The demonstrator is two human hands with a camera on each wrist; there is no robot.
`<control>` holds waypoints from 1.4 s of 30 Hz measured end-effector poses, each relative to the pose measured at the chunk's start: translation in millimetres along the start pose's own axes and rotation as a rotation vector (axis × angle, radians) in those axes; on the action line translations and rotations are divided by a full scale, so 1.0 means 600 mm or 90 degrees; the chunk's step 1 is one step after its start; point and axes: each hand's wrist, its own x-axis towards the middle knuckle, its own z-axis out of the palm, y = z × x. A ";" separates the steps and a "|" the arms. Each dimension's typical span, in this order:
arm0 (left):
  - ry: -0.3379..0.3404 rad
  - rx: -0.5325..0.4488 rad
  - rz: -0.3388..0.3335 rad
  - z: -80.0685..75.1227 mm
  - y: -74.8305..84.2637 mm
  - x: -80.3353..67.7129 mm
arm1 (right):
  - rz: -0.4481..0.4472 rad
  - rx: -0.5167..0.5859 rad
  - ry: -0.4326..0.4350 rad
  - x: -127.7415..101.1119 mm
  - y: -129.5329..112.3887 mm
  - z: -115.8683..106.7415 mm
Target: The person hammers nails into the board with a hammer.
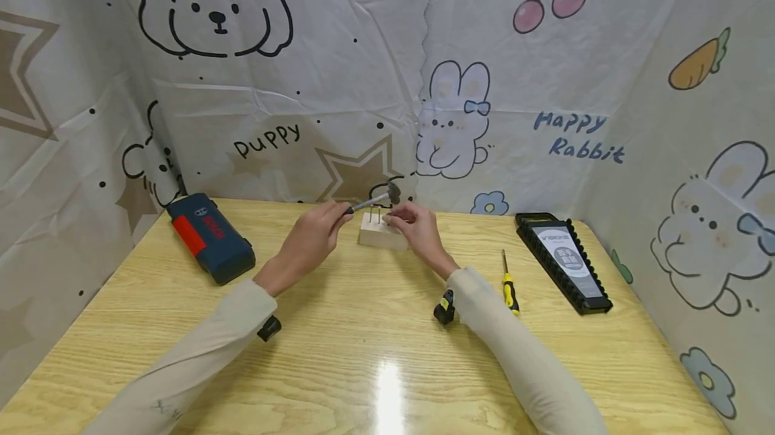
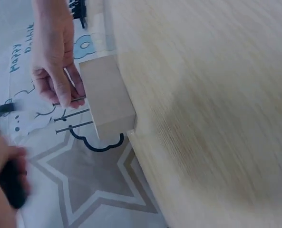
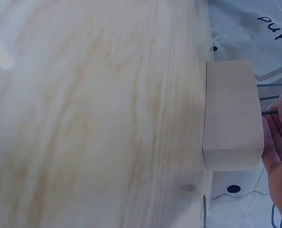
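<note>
**Hammer raised over nails in wood block**

Left hand (image 1: 311, 239): grip closed round the handle of a small hammer (image 1: 377, 198), head held just above the nails (image 1: 374, 216). Right hand (image 1: 416, 228): fingertips pinch one nail (image 2: 73, 100) standing in the wood block (image 1: 381, 236); two more nails stand beside it. Block sits near the far edge of the desk (image 1: 375, 347). Blue tool case (image 1: 209, 237) lies to the left; yellow screwdriver (image 1: 508, 285) and black bit tray (image 1: 563, 261) to the right

table: your light wood table (image 1: 375, 354)
on it: wooden block (image 1: 381, 236), blue case (image 1: 210, 239), yellow screwdriver (image 1: 508, 284), black tray (image 1: 563, 260)
</note>
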 end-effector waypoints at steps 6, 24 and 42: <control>-0.062 0.026 -0.014 0.001 -0.002 0.000 | -0.003 0.003 0.008 0.000 -0.006 -0.004; -0.055 0.009 -0.036 0.001 -0.009 -0.009 | 0.018 0.049 -0.037 0.007 0.009 -0.009; -0.037 0.002 -0.031 0.005 -0.010 -0.017 | 0.062 -0.007 -0.085 0.009 -0.014 -0.041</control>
